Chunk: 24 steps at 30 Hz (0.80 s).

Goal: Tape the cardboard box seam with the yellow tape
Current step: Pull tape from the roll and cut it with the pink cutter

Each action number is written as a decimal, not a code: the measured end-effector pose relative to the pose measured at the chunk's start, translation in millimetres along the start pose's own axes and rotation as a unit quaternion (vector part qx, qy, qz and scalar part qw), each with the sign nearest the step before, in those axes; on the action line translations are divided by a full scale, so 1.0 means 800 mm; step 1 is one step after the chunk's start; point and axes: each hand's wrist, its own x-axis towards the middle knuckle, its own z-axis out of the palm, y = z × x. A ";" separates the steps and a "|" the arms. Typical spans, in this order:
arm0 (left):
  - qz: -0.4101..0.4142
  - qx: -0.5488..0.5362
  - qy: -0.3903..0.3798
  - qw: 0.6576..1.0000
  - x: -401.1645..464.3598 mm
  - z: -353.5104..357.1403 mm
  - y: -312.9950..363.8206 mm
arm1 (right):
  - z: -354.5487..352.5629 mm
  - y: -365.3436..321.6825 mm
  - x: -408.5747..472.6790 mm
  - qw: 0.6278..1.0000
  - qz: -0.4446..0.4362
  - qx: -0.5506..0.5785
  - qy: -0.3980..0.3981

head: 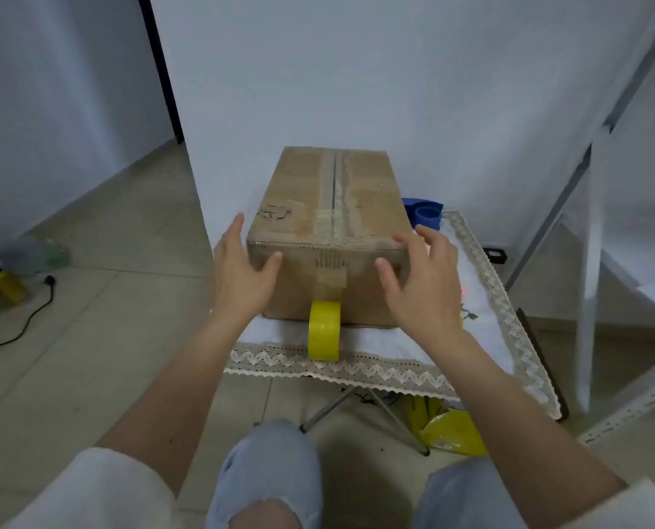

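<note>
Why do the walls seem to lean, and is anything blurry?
Head view: wide-angle distortion bends the white wall edges; light is dim and flat; both hands, left and right, look slightly soft against the brown cardboard box; the yellow tape roll stays clear.

I count one box [329,227], one yellow tape roll [324,330] and one blue roll [427,215] on one table [509,299]. Two hands: left [242,273], right [421,284]. On the floor I see one yellow bag [455,433] and one black cable [24,326].
</note>
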 end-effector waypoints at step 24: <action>0.005 -0.053 0.067 0.996 -0.006 0.057 -0.010 | 0.016 0.033 0.006 0.968 0.167 0.182 -0.038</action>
